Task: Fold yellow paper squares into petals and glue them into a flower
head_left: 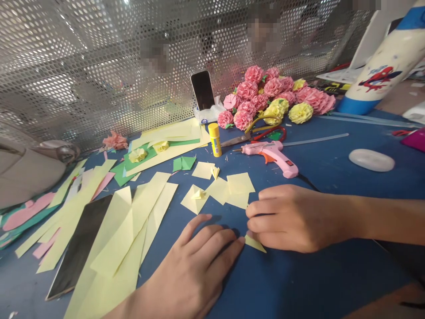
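Note:
A small folded piece of yellow paper (255, 244) lies on the blue tabletop between my hands. The curled fingers of my right hand (288, 218) press together on it, partly covering it. My left hand (207, 259) rests palm down at its left, fingers spread, one fingertip at the paper's edge. Just beyond are loose yellow squares (239, 188), one square with a small folded piece (198, 194) on top, and another small folded piece (215, 172).
Long yellow strips (133, 230) and a dark tablet (81, 243) lie left. Behind stand a glue stick (214, 141) and a phone (202, 91). Scissors (241, 138), a pink glue gun (274, 155), paper flowers (259, 95) and a white oval object (372, 160) lie toward the right.

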`<state>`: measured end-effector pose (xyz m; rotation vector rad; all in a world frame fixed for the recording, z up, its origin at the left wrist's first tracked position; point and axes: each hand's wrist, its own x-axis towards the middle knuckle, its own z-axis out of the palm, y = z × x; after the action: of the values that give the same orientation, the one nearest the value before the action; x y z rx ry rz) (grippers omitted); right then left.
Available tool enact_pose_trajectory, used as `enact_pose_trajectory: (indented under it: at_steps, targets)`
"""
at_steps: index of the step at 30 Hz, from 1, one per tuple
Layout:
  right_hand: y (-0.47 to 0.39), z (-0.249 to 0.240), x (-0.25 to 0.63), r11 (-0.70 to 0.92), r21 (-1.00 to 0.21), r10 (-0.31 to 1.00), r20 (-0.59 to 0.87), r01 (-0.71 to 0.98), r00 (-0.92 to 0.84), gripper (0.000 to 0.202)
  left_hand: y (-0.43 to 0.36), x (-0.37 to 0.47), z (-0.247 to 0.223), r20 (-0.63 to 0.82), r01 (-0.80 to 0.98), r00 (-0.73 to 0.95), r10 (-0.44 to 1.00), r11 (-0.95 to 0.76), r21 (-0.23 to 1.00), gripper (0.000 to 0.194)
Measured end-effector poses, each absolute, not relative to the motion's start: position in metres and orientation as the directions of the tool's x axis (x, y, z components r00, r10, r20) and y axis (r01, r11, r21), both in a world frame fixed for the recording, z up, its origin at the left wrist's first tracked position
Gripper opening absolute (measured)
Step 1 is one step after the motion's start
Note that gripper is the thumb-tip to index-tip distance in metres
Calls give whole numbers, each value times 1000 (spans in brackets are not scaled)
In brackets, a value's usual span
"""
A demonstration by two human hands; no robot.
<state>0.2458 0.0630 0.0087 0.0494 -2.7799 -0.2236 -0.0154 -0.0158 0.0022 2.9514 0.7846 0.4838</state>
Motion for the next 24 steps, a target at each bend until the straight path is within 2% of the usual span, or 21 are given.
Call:
enact_pose_trajectory:
  at_steps: [3, 8, 14, 20, 24]
  targets:
    - [59, 9, 246, 985, 168, -32, 343, 28, -939, 33, -15, -14, 5, 280, 470, 829, 484, -875, 119, 36]
    - [44, 7, 249, 981, 149, 65, 354, 126, -933, 24, -15, -13, 3, 282, 471, 842, 461, -881, 35, 34]
    - [36, 8, 252, 964, 217, 73, 350, 156, -934, 24, -15, -14, 3, 266, 461, 849, 456, -886, 46, 35]
    - [41, 6, 251, 980, 124, 107, 337, 156, -936, 18, -12, -13, 7, 170, 459, 867, 468, -884, 90, 41]
    - [44, 0, 248, 970, 58, 199, 359, 235, -912, 34, -11, -13, 5, 155, 471, 864, 479, -878, 87, 41]
